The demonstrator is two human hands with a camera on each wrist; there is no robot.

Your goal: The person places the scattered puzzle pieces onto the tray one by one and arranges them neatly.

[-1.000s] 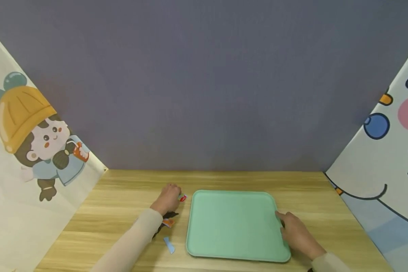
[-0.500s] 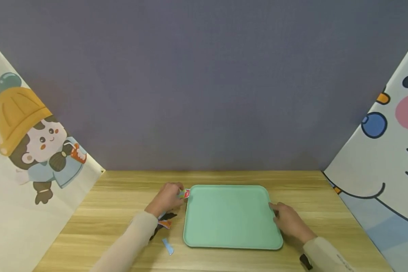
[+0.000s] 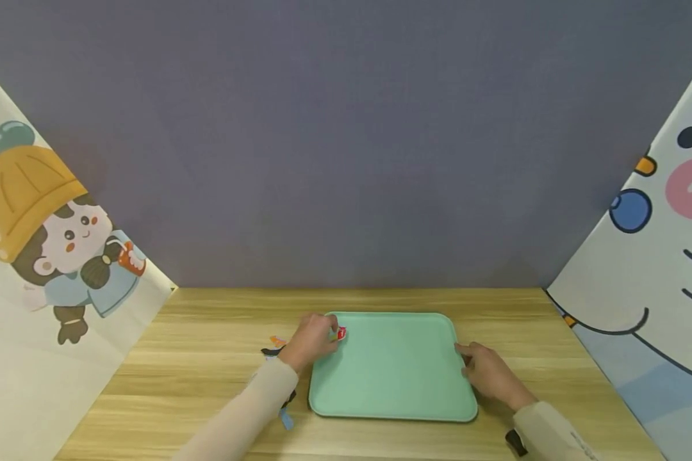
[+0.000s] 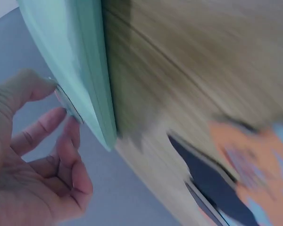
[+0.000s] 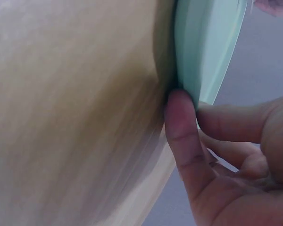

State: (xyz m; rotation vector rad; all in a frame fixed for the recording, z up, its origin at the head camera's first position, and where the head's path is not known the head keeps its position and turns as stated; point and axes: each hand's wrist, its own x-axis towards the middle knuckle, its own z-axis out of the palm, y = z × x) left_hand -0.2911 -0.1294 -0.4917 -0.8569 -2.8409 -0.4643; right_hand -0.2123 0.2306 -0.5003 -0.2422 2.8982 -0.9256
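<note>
Left hand (image 3: 311,342): thumb and index clamped on a small flat red piece (image 3: 341,333) with a pale edge. Piece is over the rear-left corner of the tray, just inside the rim. Whether it touches the tray surface, I can't tell. Remaining fingers curl loosely below the pinch.

Right hand (image 3: 489,374): clamped on the right rim of the mint-green tray (image 3: 395,378), thumb and fingers on either side of the edge. Tray sits on the wood-grain table (image 3: 167,384), between the two hands.

Left of tray, on the table: orange piece (image 3: 277,341), black piece (image 3: 273,351) just beside it, light-blue strip (image 3: 286,419) nearer the person. Left sleeve (image 3: 242,416) covers part of this group, so I can't give a count. Left wrist view shows orange, blue and black there too, blurred.

Dark object (image 3: 516,442) right beside the right sleeve (image 3: 550,435); can't tell what it is.

Surround: grey backdrop (image 3: 346,147) behind the table, cartoon-printed left panel (image 3: 11,358) and right panel (image 3: 600,288) on the sides.
</note>
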